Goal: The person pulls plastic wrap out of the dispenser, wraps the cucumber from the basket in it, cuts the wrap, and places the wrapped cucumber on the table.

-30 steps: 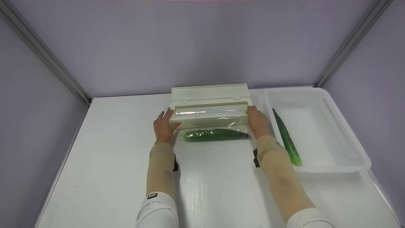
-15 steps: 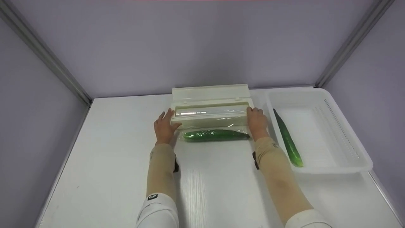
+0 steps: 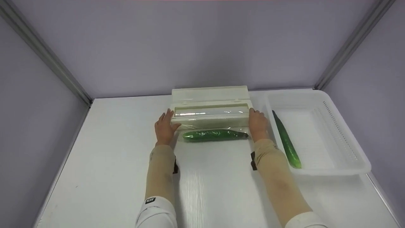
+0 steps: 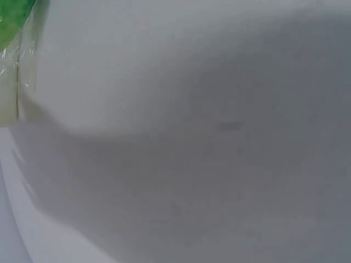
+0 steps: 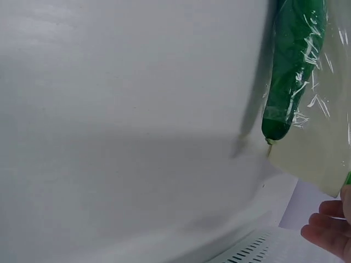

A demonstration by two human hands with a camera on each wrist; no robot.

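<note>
Both hands brace the cling-film dispenser [image 3: 210, 114] ends, left hand [image 3: 164, 126] and right hand [image 3: 258, 124] flat-fingered, steadying it behind the wrapped cucumber [image 3: 215, 135].

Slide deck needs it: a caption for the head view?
Both hands, left hand and right hand, flank a cling-film dispenser behind a wrapped cucumber.

A white table [image 3: 104, 164] carries a cream film dispenser [image 3: 211, 111] at twelve o'clock, a film-wrapped cucumber [image 3: 215, 135] just before it, and a white tray [image 3: 345, 158] at three o'clock, well apart from the cucumber.
</note>
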